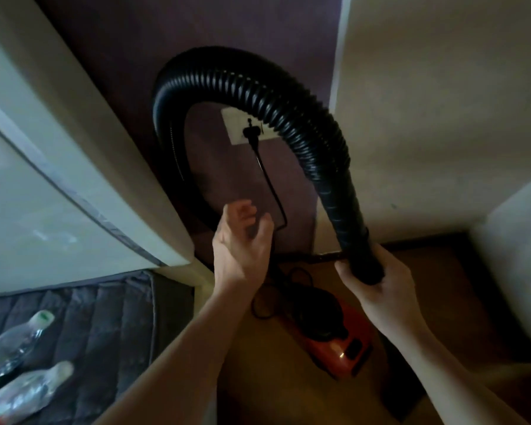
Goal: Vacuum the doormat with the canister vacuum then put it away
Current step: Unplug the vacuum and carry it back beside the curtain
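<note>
The black ribbed hose (pixel 258 87) is gripped at its smooth end by the right hand (pixel 377 280), fingers curled round it from below. From there the hose is arched up and over to the left in front of a purple wall, and its far end is lost in shadow. The left hand (pixel 242 237) is held wide and empty, fingers loosely spread, just beside the black cord (pixel 276 194); contact cannot be made out. The cord is traced up to a plug (pixel 251 131) seated in a white socket plate (pixel 236 130).

The red vacuum (pixel 344 348) is seen on the brown floor (pixel 258 388) between the two forearms, below the hands, with slack cord looped behind it. A small panel on its body is lit by a glint, but any writing there is too blurred to be read.

At lower left, two clear plastic bottles (pixel 16 342) (pixel 28 391) are laid on a quilted grey pad (pixel 105 332). A green mark shows on one white cap; their contents cannot be told.
</note>
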`<move>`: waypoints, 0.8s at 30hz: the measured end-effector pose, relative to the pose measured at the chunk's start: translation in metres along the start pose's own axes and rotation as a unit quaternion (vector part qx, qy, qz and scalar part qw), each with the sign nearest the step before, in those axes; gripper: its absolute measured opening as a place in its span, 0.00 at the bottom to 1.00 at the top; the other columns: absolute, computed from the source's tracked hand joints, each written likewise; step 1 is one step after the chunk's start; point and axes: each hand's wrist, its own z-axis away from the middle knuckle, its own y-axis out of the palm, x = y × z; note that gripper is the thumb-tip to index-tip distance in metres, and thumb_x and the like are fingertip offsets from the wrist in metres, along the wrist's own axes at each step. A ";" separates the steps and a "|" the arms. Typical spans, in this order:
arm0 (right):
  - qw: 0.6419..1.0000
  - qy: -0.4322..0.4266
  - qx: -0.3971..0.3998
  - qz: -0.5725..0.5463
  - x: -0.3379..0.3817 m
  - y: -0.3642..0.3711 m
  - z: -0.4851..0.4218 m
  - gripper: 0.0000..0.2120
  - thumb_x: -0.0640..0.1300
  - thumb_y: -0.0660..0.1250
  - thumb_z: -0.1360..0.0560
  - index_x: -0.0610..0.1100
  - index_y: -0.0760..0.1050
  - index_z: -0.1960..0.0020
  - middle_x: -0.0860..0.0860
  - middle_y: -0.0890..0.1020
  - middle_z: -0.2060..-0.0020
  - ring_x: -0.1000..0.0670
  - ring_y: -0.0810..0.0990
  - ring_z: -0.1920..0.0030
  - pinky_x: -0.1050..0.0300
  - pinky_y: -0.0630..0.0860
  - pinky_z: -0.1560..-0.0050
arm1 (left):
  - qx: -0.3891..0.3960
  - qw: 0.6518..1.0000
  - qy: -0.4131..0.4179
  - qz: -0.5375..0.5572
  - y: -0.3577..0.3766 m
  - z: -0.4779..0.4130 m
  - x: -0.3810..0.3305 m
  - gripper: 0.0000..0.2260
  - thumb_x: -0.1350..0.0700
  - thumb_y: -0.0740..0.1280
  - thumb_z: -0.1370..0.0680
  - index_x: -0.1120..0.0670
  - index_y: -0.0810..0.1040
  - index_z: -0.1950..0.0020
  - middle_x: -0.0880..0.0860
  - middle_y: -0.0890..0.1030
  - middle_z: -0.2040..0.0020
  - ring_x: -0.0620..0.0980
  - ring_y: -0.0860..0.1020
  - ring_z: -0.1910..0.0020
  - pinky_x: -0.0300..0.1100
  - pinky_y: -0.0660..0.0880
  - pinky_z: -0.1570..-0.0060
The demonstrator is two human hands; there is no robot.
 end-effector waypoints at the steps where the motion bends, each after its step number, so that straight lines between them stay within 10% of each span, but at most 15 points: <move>1: 1.000 -0.014 0.009 0.007 0.004 0.002 -0.006 0.07 0.41 0.73 0.26 0.45 0.76 0.58 0.52 0.75 0.72 0.54 0.72 0.75 0.69 0.65 0.73 | -0.014 0.999 -0.022 0.019 -0.001 -0.010 -0.010 0.14 0.51 0.69 0.23 0.53 0.76 0.40 0.47 0.81 0.47 0.37 0.79 0.52 0.27 0.74 0.53; 4: 1.000 -0.011 0.010 0.021 0.005 -0.001 -0.022 0.15 0.40 0.74 0.26 0.51 0.70 0.64 0.56 0.73 0.74 0.55 0.71 0.76 0.71 0.64 0.74 | -0.015 0.998 -0.049 0.019 0.005 -0.036 -0.033 0.16 0.47 0.68 0.23 0.53 0.74 0.39 0.46 0.80 0.47 0.36 0.77 0.55 0.22 0.70 0.58; 9: 1.000 0.011 -0.013 0.016 -0.012 -0.006 -0.040 0.14 0.41 0.74 0.25 0.53 0.73 0.64 0.54 0.74 0.76 0.53 0.72 0.76 0.67 0.66 0.74 | 0.006 0.996 -0.090 -0.003 0.028 -0.068 -0.036 0.13 0.44 0.66 0.23 0.50 0.72 0.45 0.44 0.78 0.54 0.48 0.78 0.49 0.45 0.75 0.48; 14: 0.998 0.047 -0.030 0.003 -0.031 -0.010 -0.039 0.18 0.58 0.74 0.28 0.43 0.75 0.60 0.40 0.76 0.70 0.42 0.75 0.72 0.47 0.75 0.72 | 0.011 0.994 -0.093 0.059 0.043 -0.075 -0.035 0.12 0.46 0.64 0.22 0.55 0.76 0.48 0.48 0.84 0.59 0.36 0.82 0.63 0.29 0.72 0.67; 19: 0.998 0.050 -0.040 0.012 -0.030 -0.012 -0.047 0.09 0.42 0.75 0.26 0.50 0.76 0.60 0.39 0.76 0.70 0.41 0.75 0.72 0.48 0.73 0.72 | -0.005 0.990 -0.105 0.090 0.051 -0.093 -0.041 0.12 0.53 0.62 0.21 0.62 0.78 0.51 0.55 0.82 0.66 0.51 0.82 0.68 0.46 0.82 0.64; 24: 0.997 0.056 -0.052 0.018 -0.041 -0.018 -0.048 0.13 0.41 0.76 0.27 0.57 0.76 0.60 0.47 0.77 0.71 0.49 0.76 0.71 0.57 0.73 0.71 | -0.044 0.991 -0.104 0.074 0.058 -0.098 -0.043 0.13 0.51 0.61 0.21 0.61 0.76 0.50 0.58 0.80 0.57 0.55 0.80 0.64 0.39 0.73 0.70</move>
